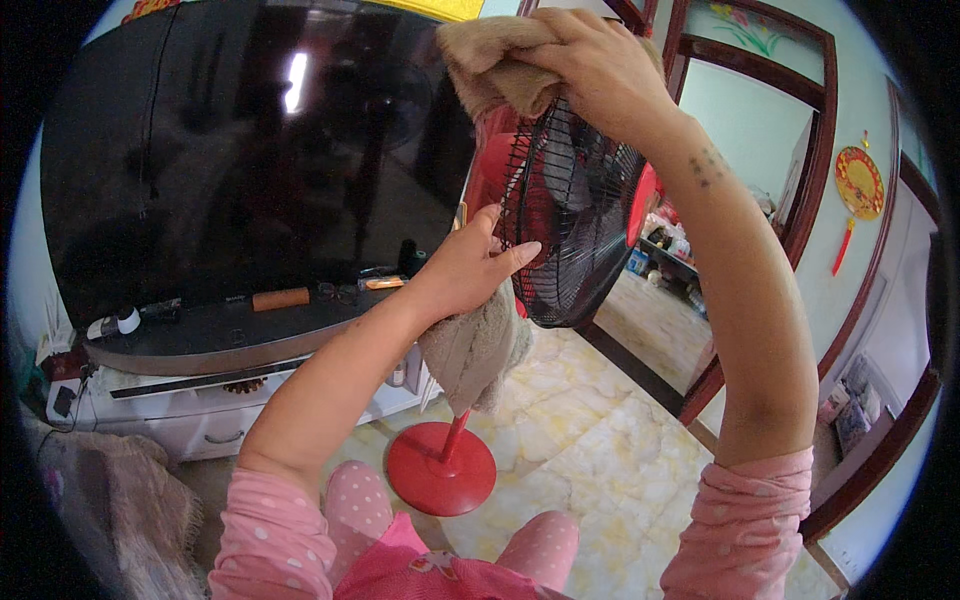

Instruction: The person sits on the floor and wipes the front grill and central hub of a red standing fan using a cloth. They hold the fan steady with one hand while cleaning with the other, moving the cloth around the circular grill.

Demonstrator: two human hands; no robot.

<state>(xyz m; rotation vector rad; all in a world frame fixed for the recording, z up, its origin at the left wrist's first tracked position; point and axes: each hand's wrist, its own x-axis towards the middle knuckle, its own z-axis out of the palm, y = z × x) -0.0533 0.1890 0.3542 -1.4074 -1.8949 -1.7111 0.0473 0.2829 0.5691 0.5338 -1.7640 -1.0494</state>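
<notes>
A pedestal fan with a black wire grille point(574, 232) and a red round base point(442, 480) stands before me. My right hand point(607, 75) is on top of the grille, pressing a brown towel point(487, 56) against its rim. My left hand point(469, 262) grips the rear edge of the grille lower down, with the thumb across the wires. Below that hand a greyish-brown cloth point(480, 360) hangs in front of the fan's pole. Whether my left hand also holds this cloth is hidden. The fan's red centre cap point(641, 202) faces right.
A large dark television point(247, 172) is close on the left, above a white cabinet point(180, 431). On the cabinet lies a black curved soundbar point(225, 341) with small items on it. A dark-framed doorway point(810, 180) is at the right. A fringed cloth point(142, 495) covers something at lower left.
</notes>
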